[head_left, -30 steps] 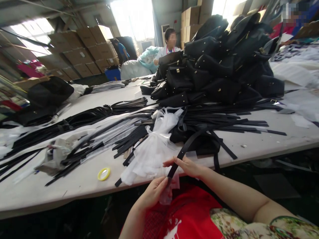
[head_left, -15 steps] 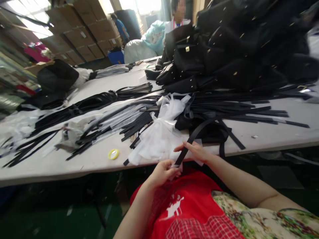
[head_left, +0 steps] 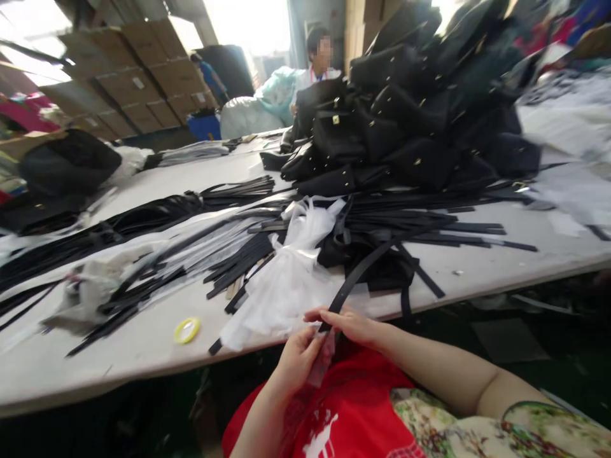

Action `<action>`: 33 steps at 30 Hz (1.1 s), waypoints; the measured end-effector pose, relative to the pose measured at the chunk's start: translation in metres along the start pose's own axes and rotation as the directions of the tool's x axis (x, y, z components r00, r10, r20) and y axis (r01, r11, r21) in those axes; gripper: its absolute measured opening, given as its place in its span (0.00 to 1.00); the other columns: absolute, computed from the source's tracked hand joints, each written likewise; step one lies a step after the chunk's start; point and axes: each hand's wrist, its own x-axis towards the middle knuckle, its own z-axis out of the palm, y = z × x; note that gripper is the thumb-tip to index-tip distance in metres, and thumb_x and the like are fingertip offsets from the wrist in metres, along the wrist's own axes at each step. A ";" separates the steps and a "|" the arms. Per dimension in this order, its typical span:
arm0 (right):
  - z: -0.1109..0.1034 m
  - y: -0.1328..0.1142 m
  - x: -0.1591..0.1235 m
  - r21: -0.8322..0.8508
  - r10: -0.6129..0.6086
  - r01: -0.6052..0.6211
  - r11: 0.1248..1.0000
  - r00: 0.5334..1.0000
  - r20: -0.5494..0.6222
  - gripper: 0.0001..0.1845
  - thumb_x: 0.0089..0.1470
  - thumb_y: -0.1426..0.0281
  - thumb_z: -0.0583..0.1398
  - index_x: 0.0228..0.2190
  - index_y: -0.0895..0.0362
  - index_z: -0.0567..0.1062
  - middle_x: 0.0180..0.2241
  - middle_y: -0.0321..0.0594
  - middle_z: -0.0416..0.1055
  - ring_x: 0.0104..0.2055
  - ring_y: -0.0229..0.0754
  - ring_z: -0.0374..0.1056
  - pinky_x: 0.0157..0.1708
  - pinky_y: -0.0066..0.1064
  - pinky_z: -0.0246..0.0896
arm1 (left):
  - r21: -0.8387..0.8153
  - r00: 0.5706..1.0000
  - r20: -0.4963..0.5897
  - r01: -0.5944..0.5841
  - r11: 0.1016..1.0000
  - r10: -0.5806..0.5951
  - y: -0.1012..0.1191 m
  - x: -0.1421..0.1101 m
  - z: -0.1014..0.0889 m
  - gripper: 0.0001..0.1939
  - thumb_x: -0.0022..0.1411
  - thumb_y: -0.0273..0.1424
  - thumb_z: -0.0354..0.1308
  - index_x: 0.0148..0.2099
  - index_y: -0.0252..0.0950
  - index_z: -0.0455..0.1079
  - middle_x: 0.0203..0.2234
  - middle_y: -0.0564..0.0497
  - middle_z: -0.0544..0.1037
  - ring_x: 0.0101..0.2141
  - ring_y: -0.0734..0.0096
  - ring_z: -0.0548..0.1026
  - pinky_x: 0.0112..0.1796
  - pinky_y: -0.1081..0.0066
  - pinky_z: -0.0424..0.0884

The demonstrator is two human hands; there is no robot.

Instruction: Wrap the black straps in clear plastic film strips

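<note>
Head view — left hand (head_left: 296, 357) pinching clear plastic (head_left: 321, 371), right hand (head_left: 352, 324) pinching black strap (head_left: 354, 278), cardboard boxes (head_left: 130, 91) — contents hidden

Held strap (head_left: 356, 273): black, leather-like, smooth, with a faint sheen
Film below the strap's end (head_left: 324, 362): clear thin plastic, wrinkled, slightly glossy
Bench (head_left: 143, 350): pale top, smooth and mostly matt
White strips by the bench's near edge (head_left: 281, 302): thin, soft, translucent, plastic-looking, with bright highlights at the gathered part
Yellow ring by the same edge (head_left: 178, 334): smooth, plastic-looking
Crumpled wrapper towards the near left corner (head_left: 95, 289): greyish thin plastic, creased
Piled bags (head_left: 429, 127): black, leather-like, mostly matt
Clasp (head_left: 335, 119): gold-coloured metal, shiny
Apron (head_left: 358, 407): red cloth, matt, white print
Boxes (head_left: 133, 86): brown cardboard, dull
</note>
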 end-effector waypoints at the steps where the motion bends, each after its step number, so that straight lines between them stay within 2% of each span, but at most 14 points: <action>1: -0.002 -0.004 0.003 0.080 -0.032 0.040 0.996 0.995 -0.099 0.35 0.55 0.42 0.56 0.47 0.58 0.78 0.40 0.46 0.78 0.43 0.47 0.73 0.46 0.40 0.66 | 0.047 1.000 0.010 0.001 0.999 -0.002 0.000 -0.001 0.000 0.28 0.60 0.55 0.56 0.27 0.33 0.68 0.18 0.52 0.72 0.21 0.74 0.68 0.26 0.74 0.65; 3: -0.003 -0.008 0.005 0.165 -0.072 0.120 0.979 0.959 -0.273 0.34 0.54 0.42 0.57 0.44 0.58 0.80 0.44 0.48 0.77 0.47 0.48 0.71 0.50 0.42 0.63 | 0.128 1.000 0.006 -0.017 0.992 0.016 -0.001 0.001 0.000 0.29 0.63 0.56 0.51 0.27 0.34 0.67 0.17 0.52 0.72 0.21 0.73 0.68 0.26 0.73 0.65; 4: -0.001 -0.008 0.006 0.182 -0.049 0.104 0.978 0.958 -0.283 0.34 0.53 0.41 0.57 0.42 0.57 0.80 0.42 0.47 0.78 0.47 0.49 0.71 0.50 0.42 0.63 | 0.157 0.999 -0.008 -0.040 0.987 0.042 -0.001 0.002 0.001 0.30 0.63 0.58 0.49 0.27 0.35 0.67 0.18 0.51 0.72 0.21 0.72 0.69 0.26 0.73 0.65; 8: 0.008 0.002 0.004 0.281 0.197 -0.174 0.944 0.979 -0.057 0.34 0.49 0.39 0.59 0.39 0.57 0.81 0.29 0.44 0.77 0.40 0.52 0.73 0.43 0.44 0.66 | 0.245 0.989 -0.078 -0.100 0.964 0.122 0.001 0.010 0.005 0.32 0.61 0.62 0.45 0.26 0.38 0.64 0.16 0.53 0.68 0.17 0.72 0.67 0.22 0.72 0.64; 10: 0.004 0.002 0.004 0.346 0.137 -0.071 0.936 0.976 -0.168 0.36 0.50 0.40 0.59 0.40 0.59 0.80 0.35 0.47 0.78 0.43 0.51 0.73 0.46 0.44 0.64 | 0.263 0.993 -0.083 -0.065 0.963 0.089 -0.001 0.013 0.005 0.32 0.61 0.62 0.44 0.26 0.38 0.63 0.14 0.54 0.66 0.16 0.73 0.65 0.20 0.73 0.62; 12: -0.002 0.001 0.006 0.315 0.018 0.091 0.945 0.944 -0.329 0.37 0.50 0.39 0.59 0.42 0.59 0.80 0.42 0.49 0.78 0.46 0.50 0.72 0.52 0.44 0.61 | 0.252 0.995 -0.080 -0.038 0.967 0.060 -0.002 0.016 0.005 0.32 0.61 0.62 0.44 0.26 0.38 0.62 0.15 0.54 0.66 0.16 0.72 0.66 0.20 0.73 0.62; 13: -0.005 0.001 0.006 0.283 -0.013 0.117 0.952 0.939 -0.345 0.38 0.49 0.39 0.58 0.42 0.59 0.80 0.43 0.50 0.77 0.47 0.50 0.71 0.53 0.44 0.60 | 0.245 0.994 -0.084 -0.044 0.969 0.067 -0.002 0.017 0.005 0.33 0.60 0.63 0.45 0.26 0.38 0.63 0.15 0.54 0.68 0.17 0.72 0.67 0.20 0.73 0.63; 17: -0.012 0.006 0.005 0.254 0.078 -0.035 0.966 0.983 -0.164 0.35 0.49 0.41 0.61 0.42 0.58 0.81 0.39 0.50 0.78 0.48 0.53 0.71 0.50 0.46 0.62 | 0.258 0.992 -0.066 -0.085 0.962 0.106 0.000 0.020 0.007 0.34 0.58 0.65 0.44 0.27 0.37 0.64 0.17 0.52 0.70 0.19 0.70 0.69 0.21 0.73 0.65; 21: -0.015 0.008 0.003 0.275 -0.001 0.112 0.955 0.927 -0.376 0.34 0.49 0.41 0.60 0.42 0.57 0.80 0.44 0.49 0.77 0.47 0.49 0.71 0.50 0.43 0.62 | 0.256 0.999 -0.018 -0.022 0.967 0.027 0.000 0.019 0.011 0.33 0.61 0.62 0.43 0.26 0.37 0.64 0.15 0.52 0.69 0.16 0.73 0.67 0.19 0.74 0.62; 25: -0.013 0.013 -0.003 0.238 0.127 -0.095 0.967 0.984 -0.124 0.34 0.48 0.41 0.61 0.43 0.57 0.80 0.33 0.45 0.78 0.38 0.49 0.72 0.42 0.44 0.66 | 0.209 0.999 -0.005 -0.052 0.977 0.054 0.001 0.021 0.013 0.32 0.62 0.60 0.43 0.28 0.36 0.65 0.17 0.52 0.71 0.16 0.72 0.69 0.19 0.74 0.65; 26: -0.016 0.012 -0.004 0.246 0.132 -0.102 0.964 0.985 -0.112 0.34 0.49 0.42 0.61 0.43 0.56 0.80 0.32 0.45 0.78 0.38 0.49 0.73 0.43 0.44 0.66 | 0.209 0.999 0.005 -0.052 0.977 0.052 0.001 0.022 0.012 0.32 0.63 0.60 0.43 0.28 0.36 0.65 0.16 0.52 0.71 0.16 0.72 0.69 0.19 0.74 0.64; 30: -0.034 0.005 -0.001 0.227 -0.032 0.133 0.965 0.916 -0.400 0.30 0.53 0.44 0.59 0.41 0.55 0.81 0.44 0.47 0.77 0.48 0.49 0.70 0.52 0.42 0.62 | 0.199 0.999 0.039 -0.017 0.980 0.010 0.000 0.020 0.011 0.31 0.64 0.57 0.45 0.27 0.35 0.65 0.15 0.52 0.71 0.16 0.75 0.69 0.19 0.77 0.62; 31: -0.035 0.005 -0.001 0.202 -0.046 0.134 0.970 0.920 -0.388 0.30 0.55 0.44 0.57 0.42 0.55 0.80 0.46 0.47 0.76 0.49 0.49 0.70 0.53 0.43 0.62 | 0.172 0.999 0.032 -0.010 0.985 0.005 0.000 0.020 0.012 0.30 0.64 0.57 0.46 0.27 0.35 0.65 0.16 0.53 0.71 0.16 0.76 0.69 0.19 0.78 0.62; 33: -0.030 0.007 -0.004 0.124 -0.035 0.065 0.990 0.971 -0.235 0.31 0.57 0.44 0.55 0.45 0.56 0.80 0.44 0.48 0.77 0.46 0.50 0.72 0.50 0.45 0.64 | 0.097 1.000 0.003 0.002 0.995 -0.002 0.001 0.020 0.015 0.29 0.62 0.58 0.47 0.29 0.35 0.64 0.17 0.53 0.72 0.15 0.77 0.69 0.18 0.78 0.63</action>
